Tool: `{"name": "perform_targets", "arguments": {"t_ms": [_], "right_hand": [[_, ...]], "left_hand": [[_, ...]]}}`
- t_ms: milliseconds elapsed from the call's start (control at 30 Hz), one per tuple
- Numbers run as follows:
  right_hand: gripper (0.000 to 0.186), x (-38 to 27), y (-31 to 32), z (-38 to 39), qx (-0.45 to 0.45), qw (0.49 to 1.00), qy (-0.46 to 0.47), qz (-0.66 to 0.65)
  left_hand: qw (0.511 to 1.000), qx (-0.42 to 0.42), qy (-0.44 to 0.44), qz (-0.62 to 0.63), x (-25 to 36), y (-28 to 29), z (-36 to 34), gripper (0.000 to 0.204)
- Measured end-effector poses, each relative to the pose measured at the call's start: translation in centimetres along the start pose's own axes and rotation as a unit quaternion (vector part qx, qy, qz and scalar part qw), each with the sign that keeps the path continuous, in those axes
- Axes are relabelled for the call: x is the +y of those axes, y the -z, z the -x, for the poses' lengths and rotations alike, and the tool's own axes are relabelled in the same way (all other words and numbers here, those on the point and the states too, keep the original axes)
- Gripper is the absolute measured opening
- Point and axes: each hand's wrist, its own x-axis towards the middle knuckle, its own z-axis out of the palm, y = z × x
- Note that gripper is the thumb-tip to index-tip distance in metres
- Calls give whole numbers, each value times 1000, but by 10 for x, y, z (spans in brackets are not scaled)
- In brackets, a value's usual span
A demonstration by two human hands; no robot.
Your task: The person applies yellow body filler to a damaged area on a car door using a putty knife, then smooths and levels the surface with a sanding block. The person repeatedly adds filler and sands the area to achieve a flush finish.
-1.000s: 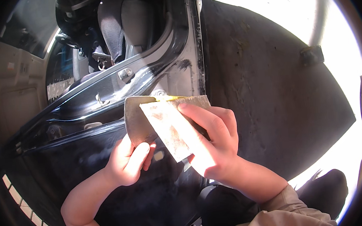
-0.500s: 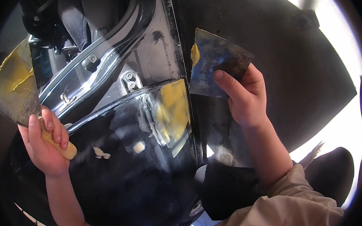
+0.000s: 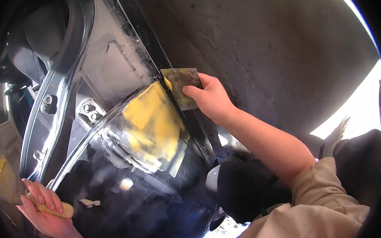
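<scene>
My left hand (image 3: pixel 48 210) is closed round the wooden handle of a wide putty knife (image 3: pixel 4 178), whose blade carries yellow filler and reaches the left rim of the picture. In my right hand (image 3: pixel 211 96) a thin, flat, squarish spreader (image 3: pixel 184 82) is pinched between thumb and fingers, with a dab of yellow filler on its left edge. That edge is at the right border of a yellow filler patch (image 3: pixel 149 117) on the dark car body panel (image 3: pixel 139 213); whether it touches cannot be told. Pale, scuffed patches surround the filler.
A bare metal door frame (image 3: pixel 53 92) with a bolted hinge plate (image 3: pixel 89 112) lies left of the patch. A dark edge strip (image 3: pixel 151 47) runs along the panel's right side. Small white spots (image 3: pixel 127 184) mark the panel. My dark-clothed knee (image 3: pixel 242 185) is close by.
My right hand has brought the spreader leftward and down to the patch's edge. My left hand with the putty knife sits lower and farther left. The view has shifted, and the yellow patch looks broader.
</scene>
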Motion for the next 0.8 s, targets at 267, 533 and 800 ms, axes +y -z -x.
{"name": "perform_targets", "arguments": {"t_ms": [267,533,800], "right_hand": [[29,18,-7,-3,9,999,3,33],[30,17,-9,-2,21,996,14,84],[28,17,-17,2,28,995,21,96]], "left_hand": [[998,-14,50,42,2,19,-1,42],[998,-24,53,32,3,16,0,44],[998,-56,30,17,1,19,0,41]]}}
